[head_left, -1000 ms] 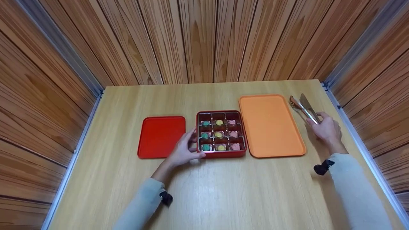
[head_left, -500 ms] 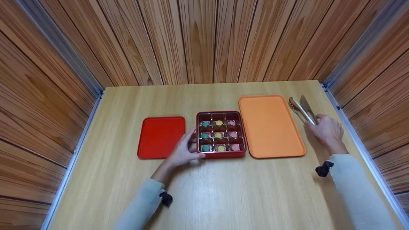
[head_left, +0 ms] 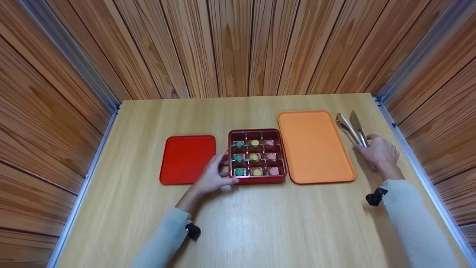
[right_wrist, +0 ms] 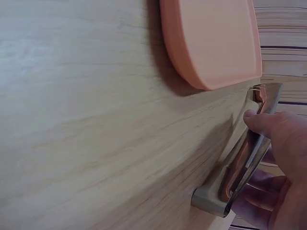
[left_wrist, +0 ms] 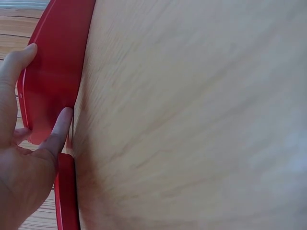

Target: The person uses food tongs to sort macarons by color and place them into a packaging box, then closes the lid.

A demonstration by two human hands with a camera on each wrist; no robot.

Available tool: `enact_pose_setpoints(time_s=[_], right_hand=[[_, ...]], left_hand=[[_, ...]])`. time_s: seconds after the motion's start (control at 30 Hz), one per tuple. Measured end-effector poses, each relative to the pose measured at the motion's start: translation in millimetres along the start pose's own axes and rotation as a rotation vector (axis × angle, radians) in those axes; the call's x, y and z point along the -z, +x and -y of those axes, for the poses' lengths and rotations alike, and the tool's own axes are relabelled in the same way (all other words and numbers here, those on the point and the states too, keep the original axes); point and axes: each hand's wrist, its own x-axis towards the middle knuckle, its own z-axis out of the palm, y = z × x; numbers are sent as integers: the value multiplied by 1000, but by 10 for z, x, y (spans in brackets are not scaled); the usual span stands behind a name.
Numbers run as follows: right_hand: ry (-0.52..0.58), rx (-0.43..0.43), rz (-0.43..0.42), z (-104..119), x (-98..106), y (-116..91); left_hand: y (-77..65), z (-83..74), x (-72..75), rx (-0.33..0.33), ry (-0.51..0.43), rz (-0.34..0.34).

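My left hand steadies a red square box by its front left corner, thumb along the front wall and fingers at the left side. In the left wrist view the thumb touches the box wall near the rim, and a finger lies low by the table. The box has a clear divided insert with green, yellow and pink sweets, one per compartment. At the right, my right hand grips metal serving tongs, their two arms apart at the tips. The right wrist view shows the tongs' bent end close to the table.
A red square lid or tray lies left of the box. An orange tray lies between the box and the tongs. Wood-panelled walls rise behind and at both sides of the wooden table.
My right hand has shifted slightly back toward me and along the tongs, and more of their metal handle shows. My left hand and the box have stayed in place.
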Motion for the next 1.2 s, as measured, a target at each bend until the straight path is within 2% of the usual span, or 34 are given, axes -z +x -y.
enact_pose_setpoints(time_s=[0.2,0.47,0.67,0.73,0.97,1.2], right_hand=[[1,-9,-13,25,18,-19],[-3,-9,-60,174,100,-6],[-43,92,-172,304,118,-38],[-50,129,-184,366,121,-56],[-16,230,-140,733,108,-104],[-62,337,-133,1232,-16,-92]], left_hand=[[4,0,5,-4,22,5],[-13,-63,24,-7,46,-14],[-1,-134,106,-28,9,-59],[1,-162,152,-32,20,-77],[-6,-221,345,-19,89,-149],[-22,-212,515,-61,180,-235]])
